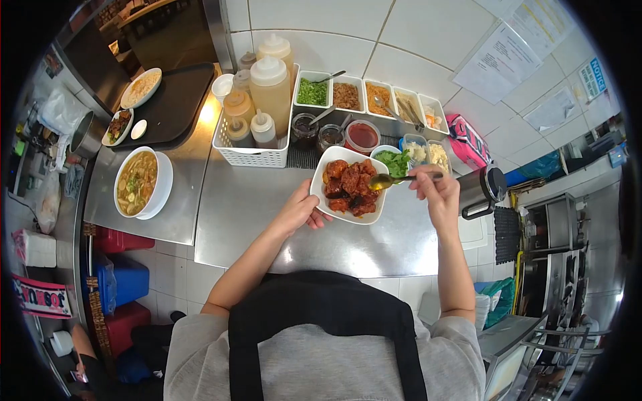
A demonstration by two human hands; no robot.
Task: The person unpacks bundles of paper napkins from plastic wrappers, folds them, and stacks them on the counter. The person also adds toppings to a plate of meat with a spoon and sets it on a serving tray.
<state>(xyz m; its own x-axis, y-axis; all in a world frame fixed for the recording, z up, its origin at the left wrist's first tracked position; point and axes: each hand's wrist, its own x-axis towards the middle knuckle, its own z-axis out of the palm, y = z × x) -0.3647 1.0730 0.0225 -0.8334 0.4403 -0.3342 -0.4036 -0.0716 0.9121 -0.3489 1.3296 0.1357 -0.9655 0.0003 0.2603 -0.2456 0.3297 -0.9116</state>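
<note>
My left hand grips the near left side of a white bowl, thumb on its rim and fingers beneath. Dark red glazed chunks, which look like meat, fill the bowl. In my right hand, a spoon is pinched by its handle, its head over the bowl's right side with golden-brown liquid in it. Just behind the bowl stand a tub of green leaves, a container of red sauce and jars of dark sauce.
A white basket of squeeze bottles stands back left, beside topping trays. Farther left are a soup bowl and a black tray with dishes. A steel tumbler sits right. Another person's arm shows lower left.
</note>
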